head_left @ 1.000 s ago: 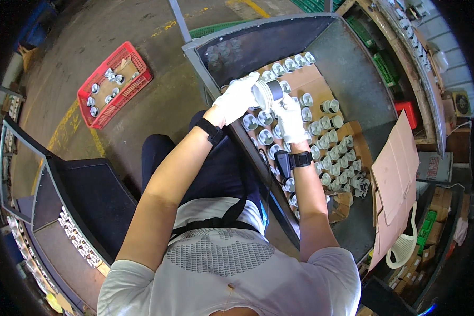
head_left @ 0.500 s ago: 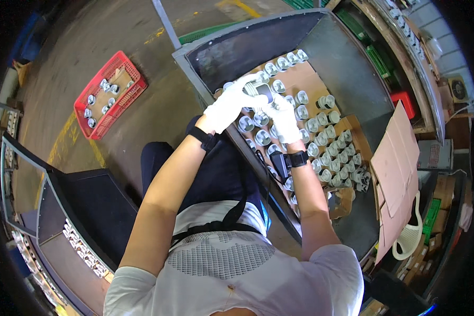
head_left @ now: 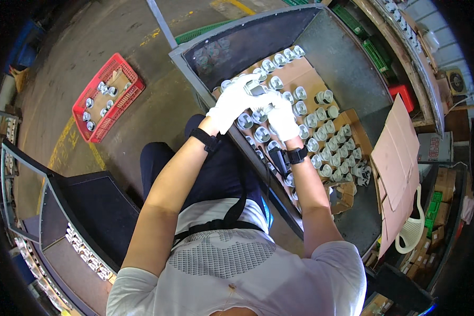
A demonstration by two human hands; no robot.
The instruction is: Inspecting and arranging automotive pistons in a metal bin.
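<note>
Both my hands wear white gloves and meet above the bench. My left hand point(head_left: 235, 103) is closed round one side of a silvery metal piston point(head_left: 257, 90) with a dark skirt. My right hand point(head_left: 280, 117) has its fingers closed against the piston's near right side; the fingertips partly cover it. Below and around them, many similar pistons point(head_left: 262, 134) stand in rows on brown cardboard point(head_left: 295, 73) inside a dark metal-walled bench point(head_left: 347, 58). More pistons point(head_left: 334, 143) are packed closely to the right of my right hand.
A red plastic crate point(head_left: 109, 120) with several pistons sits on the floor at left. A folded cardboard sheet point(head_left: 397, 174) leans at the bench's right edge. Lower left stands a dark metal cart point(head_left: 92, 197) beside a row of metal parts point(head_left: 87, 253). Green crates point(head_left: 374, 55) are at upper right.
The piston between my hands has been turned, so its dark side shows less. My right hand has shifted slightly left and closer to my left hand. The view has moved a little.
</note>
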